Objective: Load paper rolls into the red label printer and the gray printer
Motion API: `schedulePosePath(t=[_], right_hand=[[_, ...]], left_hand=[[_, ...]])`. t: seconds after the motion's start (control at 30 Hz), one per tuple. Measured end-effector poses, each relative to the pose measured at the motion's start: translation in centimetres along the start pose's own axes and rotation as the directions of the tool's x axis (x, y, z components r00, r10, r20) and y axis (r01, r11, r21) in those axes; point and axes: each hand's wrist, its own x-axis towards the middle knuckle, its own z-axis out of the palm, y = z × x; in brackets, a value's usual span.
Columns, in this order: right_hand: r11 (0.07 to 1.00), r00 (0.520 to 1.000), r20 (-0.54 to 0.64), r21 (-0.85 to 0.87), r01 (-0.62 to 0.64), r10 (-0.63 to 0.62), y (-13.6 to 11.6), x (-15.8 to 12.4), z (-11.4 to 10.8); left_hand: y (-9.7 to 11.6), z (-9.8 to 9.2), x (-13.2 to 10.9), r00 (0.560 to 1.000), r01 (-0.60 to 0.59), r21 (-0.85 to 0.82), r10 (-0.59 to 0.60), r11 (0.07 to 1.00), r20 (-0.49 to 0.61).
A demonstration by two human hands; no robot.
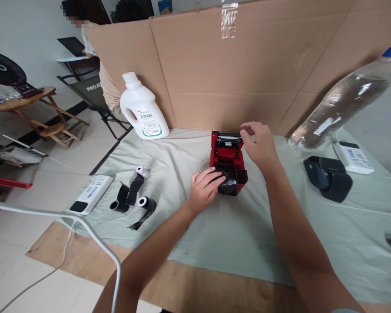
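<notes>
A small red and black printer point(226, 160), which looks like a receipt printer, stands on the cloth with its inside exposed. Its back part, with a metal bar and rollers, is raised. My left hand point(206, 188) lies across the black front part, fingers stretched and spread over the glossy surface; its thumb is hard to see. At the upper right corner of the raised part, my right hand point(260, 141) has thumb and forefinger bent around the edge. The other fingers of that hand are curled. Left of the printer lie several loose black rolls point(146, 208) with white cores, partly unwound.
A white detergent bottle point(144, 108) stands at the back left before a cardboard wall point(231, 69). A large water bottle point(342, 104) leans at right, near a black device point(329, 177) and a white box point(353, 157). Another white box point(91, 194) lies left. A person point(94, 48) sits beyond.
</notes>
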Motion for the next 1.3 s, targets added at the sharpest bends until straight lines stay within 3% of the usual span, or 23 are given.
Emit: schedulePosePath(t=[0.03,0.1,0.2,0.3,0.37,0.53,0.67,0.8,0.93,1.07,1.2,1.3], right_hand=[[1.000,0.999,-0.045,0.018,-0.010,0.011,0.4,0.2,0.4],[0.996,0.999,-0.011,0.078,-0.045,0.046,1.2,0.3,0.9],[0.987,0.968,0.242,0.129,-0.092,0.058,1.9,-0.1,0.0],[0.992,0.832,0.552,0.124,-0.014,-0.057,2.2,-0.9,-2.1],[0.994,0.768,0.635,0.109,0.021,-0.086,2.3,-1.2,-2.8],[0.998,0.792,0.607,-0.044,-0.051,0.067,3.0,-1.3,-1.8],[0.985,0.760,0.627,-0.092,-0.147,0.172,3.9,-1.3,-1.0],[0.956,0.684,0.692,-0.032,-0.292,0.232,4.1,-1.4,-1.2],[0.914,0.613,0.738,-0.012,-0.405,0.281,4.1,-1.5,-1.4],[0.905,0.623,0.734,0.027,-0.424,0.270,3.8,-2.1,-1.5],[0.882,0.664,0.675,0.040,-0.470,0.323,3.2,-3.2,-1.4],[0.865,0.708,0.642,0.134,-0.483,0.295,3.5,-4.9,-1.0]], left_hand=[[0.0,0.0,0.0,1.000,0.000,-0.008,0.000,1.000,0.006],[-0.1,-0.1,-0.1,0.999,0.023,-0.009,-0.022,1.000,0.033],[-0.2,0.0,-0.4,0.996,0.056,-0.003,-0.056,0.998,0.067],[-0.3,0.0,-0.5,0.997,0.048,-0.020,-0.047,0.999,0.058],[-0.3,0.0,-0.4,0.998,0.039,-0.028,-0.038,0.999,0.044],[-0.1,-0.1,-0.2,1.000,0.007,-0.015,-0.006,1.000,0.015],[-0.1,-0.1,-0.1,0.999,0.037,0.009,-0.037,0.999,0.036],[-0.5,-0.3,0.3,0.986,0.144,0.019,-0.145,0.989,0.077],[-0.9,-0.3,0.8,0.980,0.183,-0.021,-0.180,0.983,0.086],[-1.0,0.0,0.9,0.966,0.253,-0.076,-0.246,0.965,0.083],[-1.1,0.5,0.3,0.955,0.296,-0.241,-0.281,0.924,0.094],[-0.9,0.8,0.0,0.898,0.438,-0.385,-0.415,0.812,0.147]])
